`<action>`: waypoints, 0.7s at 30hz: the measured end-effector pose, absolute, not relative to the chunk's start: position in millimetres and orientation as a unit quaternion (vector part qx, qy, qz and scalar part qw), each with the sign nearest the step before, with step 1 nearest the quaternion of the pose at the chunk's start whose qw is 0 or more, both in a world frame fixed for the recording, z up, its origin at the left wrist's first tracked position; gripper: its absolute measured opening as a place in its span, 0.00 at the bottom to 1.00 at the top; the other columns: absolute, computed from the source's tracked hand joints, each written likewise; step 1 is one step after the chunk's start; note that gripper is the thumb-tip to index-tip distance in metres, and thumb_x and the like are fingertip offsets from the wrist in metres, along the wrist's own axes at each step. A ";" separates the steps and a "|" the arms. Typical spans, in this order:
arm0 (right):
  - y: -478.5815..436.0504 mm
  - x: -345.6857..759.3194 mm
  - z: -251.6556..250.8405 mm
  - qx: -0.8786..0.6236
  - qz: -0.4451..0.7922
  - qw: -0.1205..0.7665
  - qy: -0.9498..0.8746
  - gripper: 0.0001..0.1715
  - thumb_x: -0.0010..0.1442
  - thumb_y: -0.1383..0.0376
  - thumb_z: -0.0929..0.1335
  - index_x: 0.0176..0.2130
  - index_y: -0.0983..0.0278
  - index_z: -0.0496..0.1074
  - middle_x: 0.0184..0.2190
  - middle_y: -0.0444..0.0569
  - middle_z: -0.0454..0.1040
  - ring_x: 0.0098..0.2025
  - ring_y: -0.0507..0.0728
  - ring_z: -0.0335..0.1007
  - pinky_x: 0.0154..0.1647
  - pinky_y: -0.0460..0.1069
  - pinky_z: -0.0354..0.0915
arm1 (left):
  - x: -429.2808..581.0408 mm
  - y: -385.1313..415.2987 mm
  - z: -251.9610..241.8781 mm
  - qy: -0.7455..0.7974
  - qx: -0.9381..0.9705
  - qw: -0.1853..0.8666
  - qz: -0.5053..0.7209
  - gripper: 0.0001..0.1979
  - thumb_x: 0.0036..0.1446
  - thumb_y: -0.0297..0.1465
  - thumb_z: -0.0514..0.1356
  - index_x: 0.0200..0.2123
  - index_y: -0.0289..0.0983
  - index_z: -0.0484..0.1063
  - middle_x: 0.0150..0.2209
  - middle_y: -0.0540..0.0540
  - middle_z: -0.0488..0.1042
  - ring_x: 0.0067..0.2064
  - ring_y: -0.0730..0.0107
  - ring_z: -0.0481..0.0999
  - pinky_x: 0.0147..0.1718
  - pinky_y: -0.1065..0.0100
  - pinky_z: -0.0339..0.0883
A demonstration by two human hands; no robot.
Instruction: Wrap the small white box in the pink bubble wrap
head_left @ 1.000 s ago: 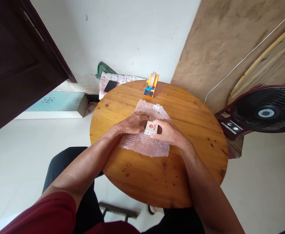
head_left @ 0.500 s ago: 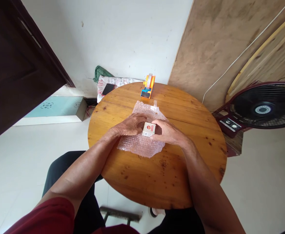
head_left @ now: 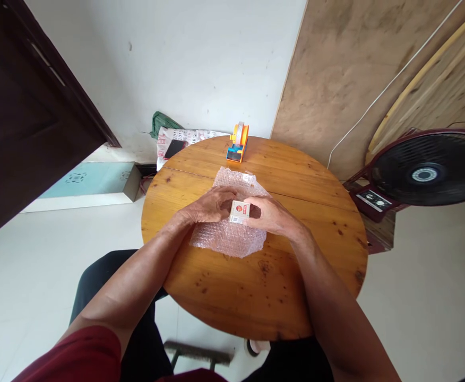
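Note:
A small white box (head_left: pixel 240 208) with red print on its top is held between my hands, over a sheet of clear, pinkish bubble wrap (head_left: pixel 232 241). My right hand (head_left: pixel 271 213) grips the box from the right, with the thumb at the near corner and the fingers at the far one. From the left, my left hand (head_left: pixel 213 206) curls its fingers against the box's side; some of its fingertips are hidden. The bubble wrap lies flat on the round wooden table (head_left: pixel 296 254), partly covered by both hands.
An orange and blue tape dispenser (head_left: pixel 237 144) stands at the table's far edge. Behind that edge, a dark phone (head_left: pixel 174 149) rests on a printed white sack (head_left: pixel 195 136). A dark fan (head_left: pixel 423 174) stands to the right, and a dark door (head_left: pixel 37 106) is at the left.
The box has turned slightly and sits squarer between my hands. Both hands keep nearly the same hold. The whole view has shifted a little.

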State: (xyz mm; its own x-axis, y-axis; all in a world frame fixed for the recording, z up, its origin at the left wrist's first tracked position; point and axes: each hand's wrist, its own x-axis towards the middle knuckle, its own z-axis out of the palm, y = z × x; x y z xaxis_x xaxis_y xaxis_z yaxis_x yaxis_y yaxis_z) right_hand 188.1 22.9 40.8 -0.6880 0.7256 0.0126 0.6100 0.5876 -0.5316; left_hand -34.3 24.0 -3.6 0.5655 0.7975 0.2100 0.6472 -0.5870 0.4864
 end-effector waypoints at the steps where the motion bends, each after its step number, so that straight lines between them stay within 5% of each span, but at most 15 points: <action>1: 22.9 188.2 40.5 -0.380 0.250 0.114 -0.883 0.08 0.51 0.64 0.69 0.35 0.62 0.71 0.31 0.44 0.73 0.31 0.53 0.64 0.30 0.47 0.53 | -34.5 24.2 -3.7 0.417 0.866 0.181 0.209 0.26 0.46 0.26 0.56 0.51 0.42 0.72 0.58 0.45 0.69 0.60 0.55 0.65 0.60 0.54 0.58; 8: 22.9 188.0 41.6 -0.381 0.243 0.096 -0.887 0.09 0.52 0.63 0.69 0.36 0.62 0.71 0.33 0.45 0.75 0.33 0.54 0.66 0.31 0.47 0.55 | -34.3 23.2 -0.3 0.413 0.869 0.176 0.208 0.26 0.46 0.27 0.56 0.51 0.43 0.71 0.58 0.46 0.69 0.60 0.56 0.66 0.60 0.54 0.59; 14: 26.7 197.2 42.4 -0.356 0.310 0.100 -0.876 0.28 0.49 0.61 0.72 0.50 0.62 0.68 0.45 0.49 0.74 0.43 0.58 0.69 0.40 0.50 0.62 | -30.9 22.5 -5.4 0.434 0.838 0.216 0.250 0.25 0.49 0.30 0.56 0.53 0.42 0.69 0.56 0.46 0.71 0.57 0.56 0.69 0.57 0.56 0.64; 21: 36.0 207.5 34.4 -0.362 0.405 0.118 -0.831 0.29 0.53 0.58 0.71 0.53 0.61 0.65 0.46 0.49 0.73 0.44 0.57 0.70 0.44 0.51 0.65 | -36.4 -5.1 41.6 0.522 0.782 0.186 0.286 0.23 0.49 0.28 0.55 0.50 0.38 0.71 0.52 0.43 0.73 0.53 0.56 0.72 0.52 0.55 0.67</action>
